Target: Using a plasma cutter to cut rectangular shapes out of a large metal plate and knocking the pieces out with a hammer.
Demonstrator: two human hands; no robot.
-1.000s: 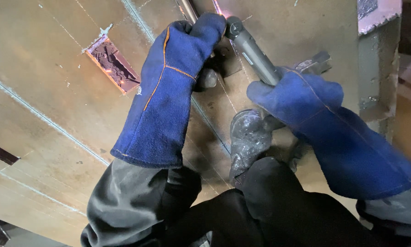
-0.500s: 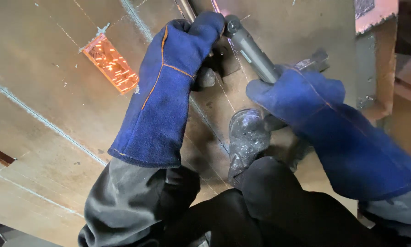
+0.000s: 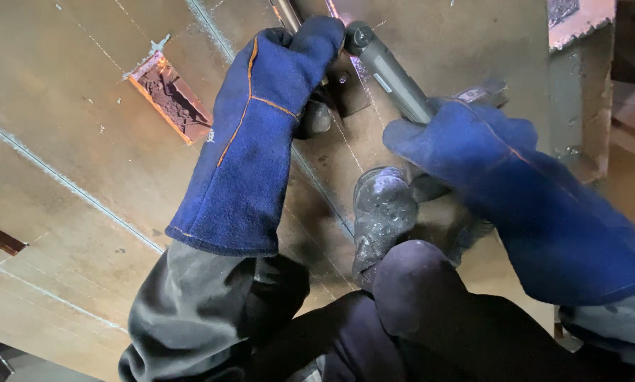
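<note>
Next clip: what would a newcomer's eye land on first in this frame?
Two bright blue leather gloves dominate the centre: the left hand reaches up toward the top edge, while the right hand grips a grey torch handle that slants up between them. On the left, a glowing orange-edged rectangular cutout stands out in the tan steel plate. Below the hands, a scuffed grey boot toe rests on the plate.

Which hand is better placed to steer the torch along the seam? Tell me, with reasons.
Right, probably. The right hand is wrapped round the grey torch handle; the left hand only rests its fingertips near the tip on the steel plate.
</note>
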